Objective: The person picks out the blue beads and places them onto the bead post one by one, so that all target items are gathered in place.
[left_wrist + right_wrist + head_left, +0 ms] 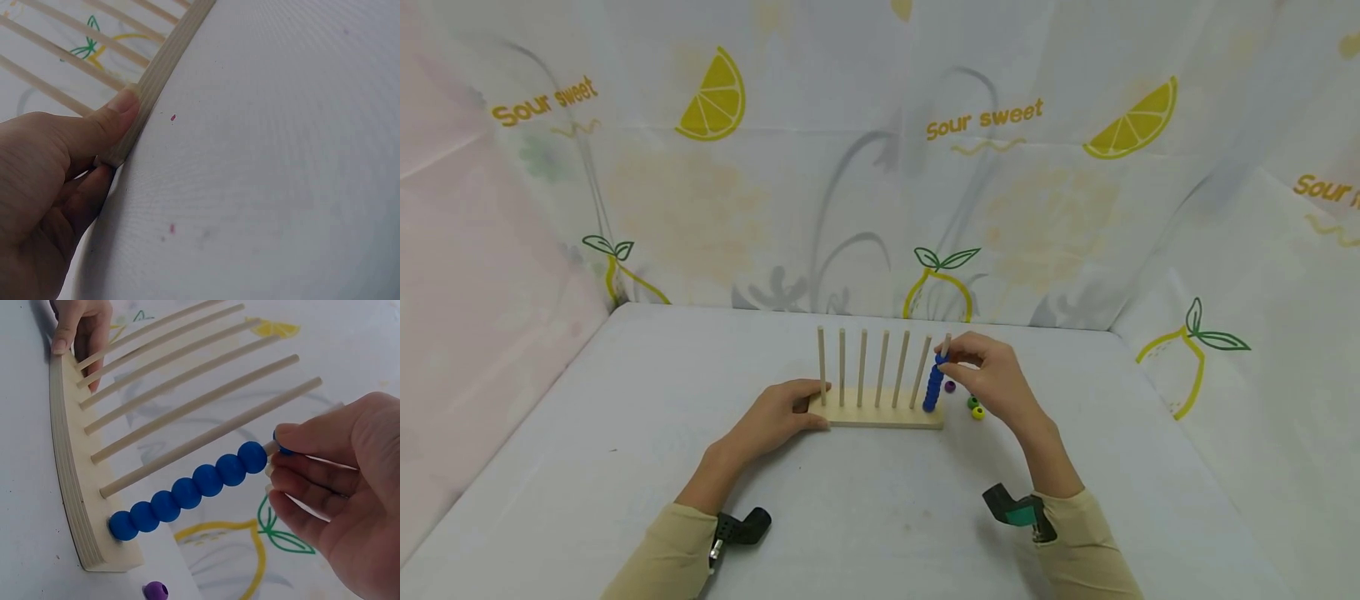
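Observation:
A pale wooden base (880,421) bears a row of several upright wooden pegs. My left hand (778,412) grips the base's left end, thumb on the near edge, as the left wrist view also shows. Blue beads (185,492) are stacked on the rightmost peg from the base upward. Near that peg's top, my right hand (992,371) pinches another blue bead (287,450) between thumb and fingers. That bead is threaded on the peg, a short gap above the stack, and is mostly covered by the fingers. The other pegs (861,367) are bare.
Right of the base, a purple bead (950,387), a green bead (973,402) and a yellow bead (977,413) lie on the white tabletop (865,517). Behind the table hangs a lemon-printed cloth (820,208). Each wrist wears a black camera mount.

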Demonstrator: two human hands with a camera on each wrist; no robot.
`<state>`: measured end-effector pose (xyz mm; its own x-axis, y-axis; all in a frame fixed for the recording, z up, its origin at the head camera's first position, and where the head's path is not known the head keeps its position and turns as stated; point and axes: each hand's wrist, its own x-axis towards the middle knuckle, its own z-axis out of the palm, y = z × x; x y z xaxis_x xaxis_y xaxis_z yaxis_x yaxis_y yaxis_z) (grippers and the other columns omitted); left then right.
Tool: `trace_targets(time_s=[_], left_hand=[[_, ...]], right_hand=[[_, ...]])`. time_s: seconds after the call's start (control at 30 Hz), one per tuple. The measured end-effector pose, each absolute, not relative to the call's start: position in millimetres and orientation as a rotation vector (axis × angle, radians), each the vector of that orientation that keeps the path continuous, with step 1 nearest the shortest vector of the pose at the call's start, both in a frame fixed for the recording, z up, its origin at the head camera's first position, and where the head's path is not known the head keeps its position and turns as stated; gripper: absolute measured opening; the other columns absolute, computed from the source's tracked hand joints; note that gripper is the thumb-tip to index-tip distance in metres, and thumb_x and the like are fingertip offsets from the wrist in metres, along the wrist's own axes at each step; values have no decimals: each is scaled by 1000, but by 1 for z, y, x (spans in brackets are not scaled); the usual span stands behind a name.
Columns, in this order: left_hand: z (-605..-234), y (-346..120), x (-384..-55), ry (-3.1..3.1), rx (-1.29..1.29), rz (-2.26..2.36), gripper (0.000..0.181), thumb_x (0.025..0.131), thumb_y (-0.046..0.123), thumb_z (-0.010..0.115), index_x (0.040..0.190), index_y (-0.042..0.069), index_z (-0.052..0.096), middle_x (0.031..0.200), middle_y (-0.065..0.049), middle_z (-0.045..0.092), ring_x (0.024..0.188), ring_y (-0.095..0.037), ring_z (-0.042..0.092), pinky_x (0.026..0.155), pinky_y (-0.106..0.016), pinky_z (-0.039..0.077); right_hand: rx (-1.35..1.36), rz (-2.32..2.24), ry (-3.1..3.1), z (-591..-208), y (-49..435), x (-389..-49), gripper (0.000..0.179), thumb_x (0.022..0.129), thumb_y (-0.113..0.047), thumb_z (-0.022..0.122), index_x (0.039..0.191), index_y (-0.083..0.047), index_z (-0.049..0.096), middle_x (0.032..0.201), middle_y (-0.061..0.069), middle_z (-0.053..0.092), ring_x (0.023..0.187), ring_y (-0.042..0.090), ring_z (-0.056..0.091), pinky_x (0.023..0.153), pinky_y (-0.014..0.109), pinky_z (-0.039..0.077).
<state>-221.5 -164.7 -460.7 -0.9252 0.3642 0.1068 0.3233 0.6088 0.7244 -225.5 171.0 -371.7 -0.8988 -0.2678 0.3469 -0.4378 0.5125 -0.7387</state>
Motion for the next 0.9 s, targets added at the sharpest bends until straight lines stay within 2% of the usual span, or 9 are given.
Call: trace_targets(time_s=[0.3, 0.6, 0.9], left_hand=[[-459, -164, -223, 2760, 552, 1233, 60, 83, 31, 80, 137, 16, 61, 141, -8, 60, 135, -29, 52, 109, -48, 45], [-463, -163, -222, 2749, 550, 1247, 59, 82, 31, 81, 137, 16, 61, 141, -8, 60, 136, -30, 51, 111, -49, 43], [-461, -163, -222, 2804, 604, 1182, 57, 83, 31, 80, 135, 15, 63, 138, -9, 62, 132, -31, 55, 107, -50, 46]], right_hand=[[642, 1357, -2614, -372, 174, -228, 16, 87, 0, 72, 103, -3, 74, 105, 7, 72, 98, 23, 71, 95, 42, 57], [629, 1364, -2650, -376, 177, -226, 15, 87, -2, 73, 101, -7, 74, 107, 9, 72, 100, 24, 70, 92, 42, 58], [638, 1319, -2701, -373, 181, -225, 22, 92, -6, 68, 114, -6, 71, 115, 11, 70, 104, 26, 67, 99, 47, 54]])
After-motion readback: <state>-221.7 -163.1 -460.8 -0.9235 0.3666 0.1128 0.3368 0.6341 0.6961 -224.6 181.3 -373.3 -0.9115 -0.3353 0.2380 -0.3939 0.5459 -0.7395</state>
